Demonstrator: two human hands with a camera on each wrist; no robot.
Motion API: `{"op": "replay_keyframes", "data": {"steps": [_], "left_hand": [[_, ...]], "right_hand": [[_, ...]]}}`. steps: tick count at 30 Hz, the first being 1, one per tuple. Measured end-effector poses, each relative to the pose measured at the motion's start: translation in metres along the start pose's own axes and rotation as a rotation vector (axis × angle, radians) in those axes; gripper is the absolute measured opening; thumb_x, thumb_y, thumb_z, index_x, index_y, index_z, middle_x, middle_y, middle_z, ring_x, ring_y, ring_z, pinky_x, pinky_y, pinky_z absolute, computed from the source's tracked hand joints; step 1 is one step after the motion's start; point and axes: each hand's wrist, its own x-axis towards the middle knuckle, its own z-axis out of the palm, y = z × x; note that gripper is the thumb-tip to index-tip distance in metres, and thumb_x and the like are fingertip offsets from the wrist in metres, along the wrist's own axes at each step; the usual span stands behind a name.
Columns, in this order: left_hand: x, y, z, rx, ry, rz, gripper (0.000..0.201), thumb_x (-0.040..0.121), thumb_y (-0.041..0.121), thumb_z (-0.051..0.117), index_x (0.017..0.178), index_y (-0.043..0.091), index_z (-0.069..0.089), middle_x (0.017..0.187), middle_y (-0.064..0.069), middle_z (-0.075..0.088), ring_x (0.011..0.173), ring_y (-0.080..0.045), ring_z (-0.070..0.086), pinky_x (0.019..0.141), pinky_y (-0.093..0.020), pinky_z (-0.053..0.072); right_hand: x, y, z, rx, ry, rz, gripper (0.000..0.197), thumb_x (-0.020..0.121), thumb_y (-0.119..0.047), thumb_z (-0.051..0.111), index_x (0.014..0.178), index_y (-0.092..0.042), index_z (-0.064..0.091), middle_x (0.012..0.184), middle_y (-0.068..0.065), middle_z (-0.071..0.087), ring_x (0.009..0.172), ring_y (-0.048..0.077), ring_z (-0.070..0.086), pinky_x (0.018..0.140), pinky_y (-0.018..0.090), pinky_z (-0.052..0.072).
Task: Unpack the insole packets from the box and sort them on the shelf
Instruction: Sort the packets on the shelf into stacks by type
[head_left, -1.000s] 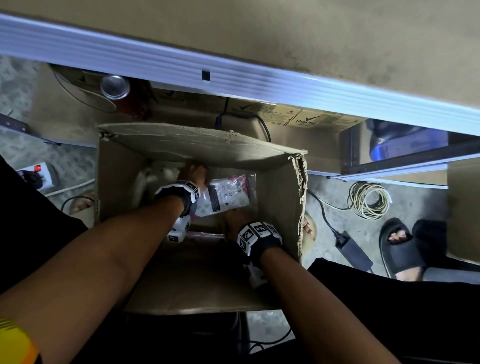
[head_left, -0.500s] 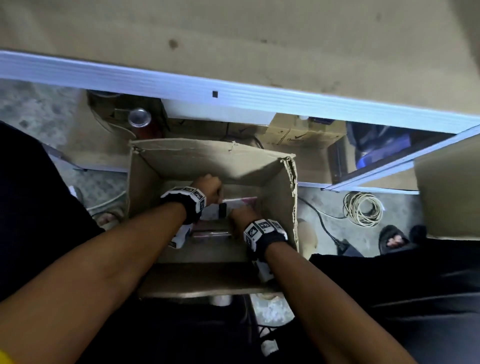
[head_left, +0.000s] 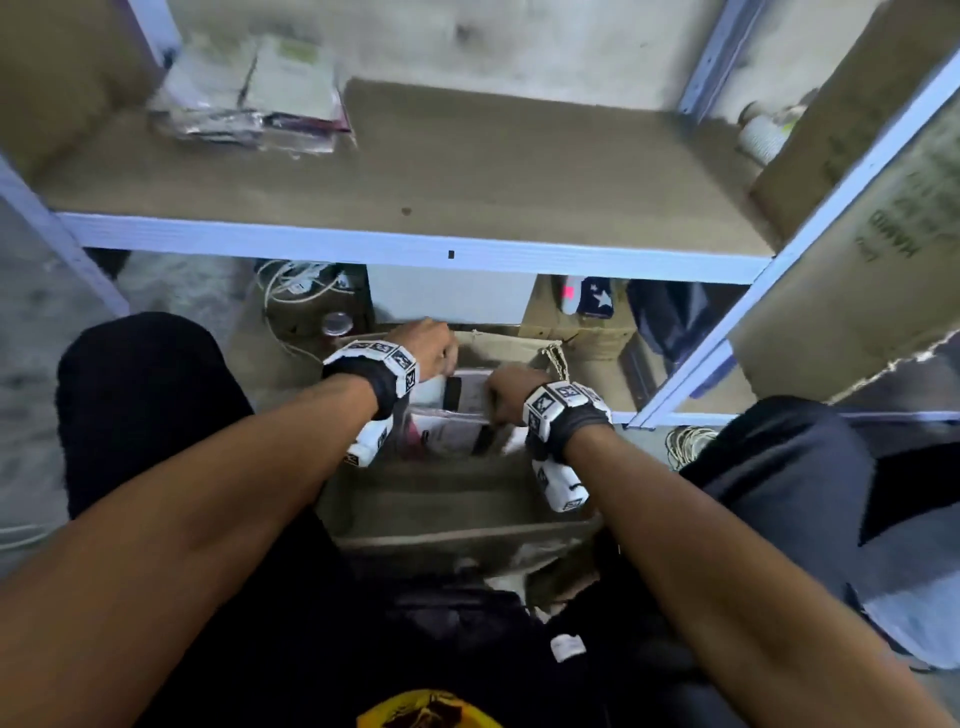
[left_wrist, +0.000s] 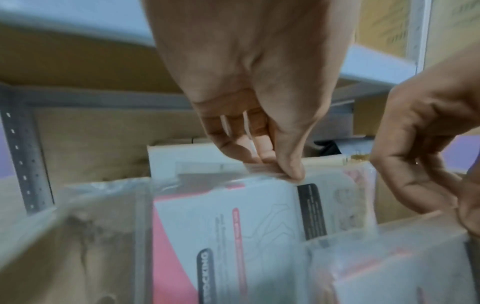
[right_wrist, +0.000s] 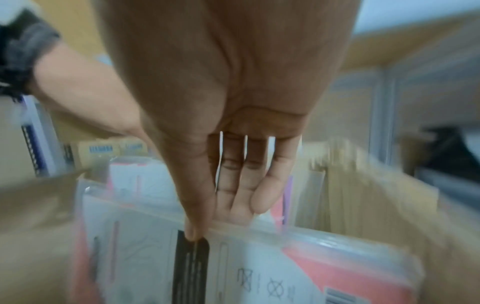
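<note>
An open cardboard box (head_left: 452, 499) stands on the floor between my knees, below the shelf board (head_left: 467, 171). Clear insole packets (head_left: 457, 415) with white and pink cards stand upright inside it. My left hand (head_left: 439, 358) pinches the top edge of one packet (left_wrist: 246, 226) between thumb and fingers (left_wrist: 259, 158). Just to its right, my right hand (head_left: 501, 392) pinches the top edge of a nearer packet (right_wrist: 259, 267), thumb in front and fingers (right_wrist: 241, 201) behind. A stack of packets (head_left: 254, 98) lies at the shelf's back left.
Large cardboard boxes (head_left: 857, 260) fill the bay to the right. Under the shelf are a can (head_left: 336, 323), loose cables (head_left: 301, 283) and a white box (head_left: 447, 296). A cable coil (head_left: 685, 441) lies on the floor at the right.
The head view has tilted up, so the shelf top and its packet stack now show. Both hands have risen from deep in the box to its top, each holding a packet edge.
</note>
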Motion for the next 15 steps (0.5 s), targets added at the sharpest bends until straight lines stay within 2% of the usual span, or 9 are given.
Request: {"op": "replay_keyframes", "data": {"steps": [2, 5, 7, 9, 12, 15], "left_hand": [[-0.011, 0.003, -0.026, -0.005, 0.059, -0.006, 0.011, 0.081, 0.016, 0.070, 0.075, 0.024, 0.074, 0.077, 0.009, 0.067, 0.084, -0.019, 0.067, 0.072, -0.025, 0.048], [-0.028, 0.013, -0.065, -0.008, 0.133, 0.007, 0.016, 0.081, 0.016, 0.070, 0.068, 0.027, 0.068, 0.069, 0.016, 0.062, 0.079, -0.015, 0.065, 0.075, -0.028, 0.054], [-0.040, 0.021, -0.091, -0.008, 0.173, 0.035, 0.022, 0.081, 0.014, 0.070, 0.065, 0.027, 0.064, 0.065, 0.017, 0.061, 0.075, -0.013, 0.062, 0.076, -0.028, 0.054], [-0.053, 0.029, -0.116, -0.013, 0.209, 0.049, 0.021, 0.081, 0.012, 0.070, 0.066, 0.026, 0.065, 0.068, 0.011, 0.066, 0.073, -0.014, 0.062, 0.074, -0.026, 0.053], [-0.070, 0.041, -0.152, -0.002, 0.250, 0.067, 0.009, 0.081, 0.014, 0.071, 0.075, 0.020, 0.072, 0.081, 0.003, 0.073, 0.076, -0.015, 0.066, 0.076, -0.026, 0.051], [-0.085, 0.053, -0.188, 0.015, 0.276, 0.081, 0.004, 0.082, 0.014, 0.071, 0.080, 0.017, 0.074, 0.087, -0.002, 0.074, 0.081, -0.020, 0.067, 0.078, -0.029, 0.052]], "right_hand": [[-0.013, -0.004, -0.022, -0.009, 0.043, -0.022, 0.013, 0.076, -0.008, 0.067, 0.086, -0.012, 0.076, 0.101, 0.011, 0.074, 0.094, 0.031, 0.070, 0.072, 0.029, 0.053], [-0.033, -0.012, -0.055, -0.070, 0.121, -0.034, 0.019, 0.078, -0.012, 0.073, 0.096, -0.012, 0.076, 0.106, 0.010, 0.074, 0.100, 0.030, 0.068, 0.074, 0.027, 0.048], [-0.048, -0.018, -0.075, -0.090, 0.179, -0.043, 0.023, 0.078, -0.016, 0.075, 0.101, -0.013, 0.075, 0.109, 0.011, 0.071, 0.105, 0.029, 0.064, 0.079, 0.029, 0.049], [-0.064, -0.025, -0.096, -0.083, 0.227, -0.042, 0.020, 0.078, -0.012, 0.071, 0.098, -0.012, 0.075, 0.106, 0.011, 0.072, 0.106, 0.029, 0.063, 0.085, 0.032, 0.053], [-0.087, -0.033, -0.126, -0.087, 0.293, -0.052, 0.016, 0.076, -0.007, 0.069, 0.090, -0.012, 0.076, 0.097, 0.009, 0.075, 0.098, 0.029, 0.067, 0.083, 0.034, 0.056], [-0.107, -0.038, -0.157, -0.116, 0.340, -0.073, 0.020, 0.077, -0.011, 0.075, 0.098, -0.009, 0.074, 0.104, 0.010, 0.074, 0.099, 0.027, 0.067, 0.082, 0.029, 0.052]]}}
